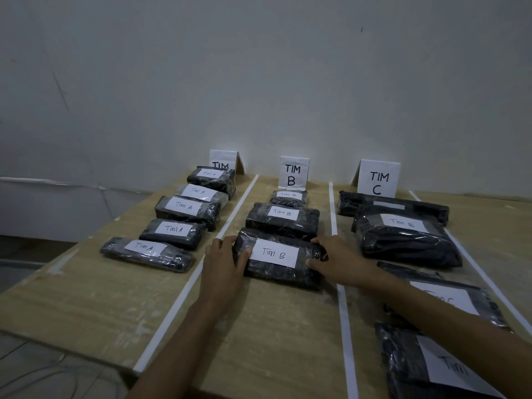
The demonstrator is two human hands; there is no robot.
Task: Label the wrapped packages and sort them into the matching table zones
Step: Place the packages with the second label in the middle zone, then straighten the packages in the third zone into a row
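Sorting step: left hand and right hand curl their fingers round the Tim B package, centre frame in the counter's middle lane. Next, likely, letting go squarely.

- middle lane: bare wood from the near edge up to the nearest tim b package; left hand and right hand grip its two ends.
- close behind it: two more tim b packages, then the tim b card at the wall.
- left lane: open in front and to the left of the row of tim a packages.
- right lane: crowded with large packages; the right forearm crosses the near ones.
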